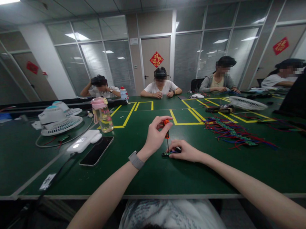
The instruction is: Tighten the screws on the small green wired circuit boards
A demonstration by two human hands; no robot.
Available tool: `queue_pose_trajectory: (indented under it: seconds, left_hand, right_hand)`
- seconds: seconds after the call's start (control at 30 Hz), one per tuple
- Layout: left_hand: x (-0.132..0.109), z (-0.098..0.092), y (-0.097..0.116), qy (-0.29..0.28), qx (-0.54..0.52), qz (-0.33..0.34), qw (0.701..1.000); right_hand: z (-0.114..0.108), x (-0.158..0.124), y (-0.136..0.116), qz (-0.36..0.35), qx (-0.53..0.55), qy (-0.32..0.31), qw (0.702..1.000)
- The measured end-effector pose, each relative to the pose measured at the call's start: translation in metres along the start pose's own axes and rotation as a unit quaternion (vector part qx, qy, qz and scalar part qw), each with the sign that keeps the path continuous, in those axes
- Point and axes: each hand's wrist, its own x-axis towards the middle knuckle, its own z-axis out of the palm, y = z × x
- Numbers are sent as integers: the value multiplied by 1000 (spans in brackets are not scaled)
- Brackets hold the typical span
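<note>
In the head view my left hand (158, 134), with a grey band on its wrist, is closed around the orange and black handle of a screwdriver (166, 127). The screwdriver stands upright, its thin shaft running down to a small green circuit board with a black part (166, 154) on the table. My right hand (183, 150) pinches that board at its right side and keeps it against the tabletop. The fingers partly hide the board, and whether the tip sits in a screw is too small to tell.
A green table (136, 177) spans the view. Wired circuit boards (234, 132) lie to the right. On the left are a phone (97, 151), a white power strip (83, 141), a bottle (102, 114) and white fans (58, 122). Several people sit across the table.
</note>
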Motion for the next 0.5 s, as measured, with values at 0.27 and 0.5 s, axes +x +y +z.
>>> queue_pose_trajectory:
  seconds: [0.27,0.5]
  left_hand:
    - [-4,0,2,-23,61,55,996]
    - [-6,1,5,-8,60,55,997]
  right_hand:
    - [-7,0,-2,-4,3,-28,1000]
    - [-6,0,1,-1,18,-29,999]
